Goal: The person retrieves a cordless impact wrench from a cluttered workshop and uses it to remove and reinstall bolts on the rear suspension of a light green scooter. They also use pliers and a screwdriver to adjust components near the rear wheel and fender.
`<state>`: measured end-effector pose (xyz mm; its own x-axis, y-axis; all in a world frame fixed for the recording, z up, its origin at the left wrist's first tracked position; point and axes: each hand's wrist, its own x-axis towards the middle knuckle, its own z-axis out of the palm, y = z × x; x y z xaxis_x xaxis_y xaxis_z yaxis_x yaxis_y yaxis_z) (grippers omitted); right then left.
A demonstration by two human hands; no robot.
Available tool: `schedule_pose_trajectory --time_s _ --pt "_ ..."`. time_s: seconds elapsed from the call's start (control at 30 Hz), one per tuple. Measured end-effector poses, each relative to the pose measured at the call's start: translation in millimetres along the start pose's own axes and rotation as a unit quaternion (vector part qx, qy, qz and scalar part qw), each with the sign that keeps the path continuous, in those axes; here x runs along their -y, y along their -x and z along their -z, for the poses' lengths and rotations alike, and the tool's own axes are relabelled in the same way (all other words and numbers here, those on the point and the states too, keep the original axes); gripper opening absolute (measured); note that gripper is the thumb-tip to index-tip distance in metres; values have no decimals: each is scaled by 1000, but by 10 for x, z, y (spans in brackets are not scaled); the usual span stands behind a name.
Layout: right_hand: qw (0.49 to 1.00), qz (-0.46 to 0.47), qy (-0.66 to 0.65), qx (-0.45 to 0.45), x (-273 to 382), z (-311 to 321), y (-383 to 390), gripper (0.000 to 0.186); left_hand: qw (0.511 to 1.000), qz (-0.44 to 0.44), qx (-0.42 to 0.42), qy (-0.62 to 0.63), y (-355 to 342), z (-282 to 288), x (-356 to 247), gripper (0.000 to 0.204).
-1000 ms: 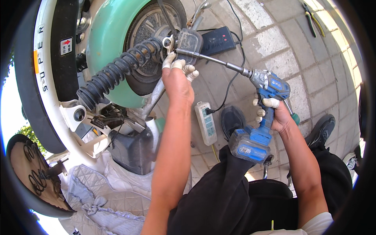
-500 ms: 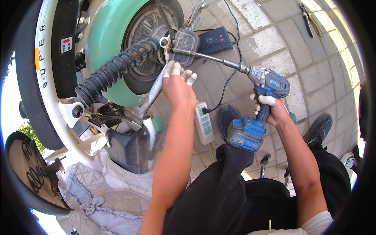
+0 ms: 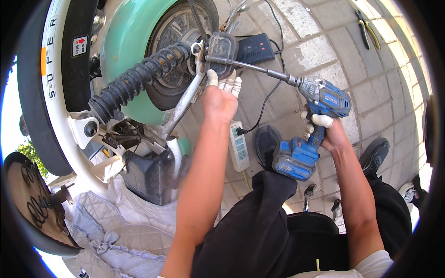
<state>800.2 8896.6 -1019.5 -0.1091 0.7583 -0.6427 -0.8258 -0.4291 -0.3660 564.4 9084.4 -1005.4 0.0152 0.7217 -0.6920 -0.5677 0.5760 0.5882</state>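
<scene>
In my right hand (image 3: 324,127) is a blue cordless impact wrench (image 3: 327,99), its handle wrapped by my fingers. A long extension bar with a socket (image 3: 252,67) runs left from it to the dark, dusty housing (image 3: 222,52) beside the wheel (image 3: 174,48). My left hand (image 3: 222,95) is palm up under that housing, thumb and fingers apart, fingertips at its lower edge. White covers wrap the fingers of both hands. A silver spanner (image 3: 198,52) stands just left of the housing, next to a black coil-spring shock absorber (image 3: 139,78).
A green fender (image 3: 118,51) and white frame (image 3: 60,92) fill the left. A black box (image 3: 252,48) with a cable and a white power strip (image 3: 238,150) lie on the paving. Pliers (image 3: 366,30) lie at the far right. A quilted cover (image 3: 125,227) hangs at lower left.
My left hand has turned palm up and shifted slightly right, from beside the spanner to under the housing. The impact wrench has moved slightly right, its bar still reaching the housing.
</scene>
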Motion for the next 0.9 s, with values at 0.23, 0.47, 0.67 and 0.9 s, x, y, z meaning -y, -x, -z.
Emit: schedule_pose_trajectory --time_s 0.23,0.47,0.67,0.9 --pt "946 142 289 -47 68 -97 159 34 1000 -1 26 4 -17 43 2 35" --pt "533 480 696 -29 15 559 162 33 999 8 53 2 -37 73 -42 34" --pt "802 307 513 -10 283 256 50 34 1000 24 -4 -19 -12 -9 -95 31" --pt "396 547 732 91 765 51 -107 42 1000 20 1 -16 1 10 -109 30"
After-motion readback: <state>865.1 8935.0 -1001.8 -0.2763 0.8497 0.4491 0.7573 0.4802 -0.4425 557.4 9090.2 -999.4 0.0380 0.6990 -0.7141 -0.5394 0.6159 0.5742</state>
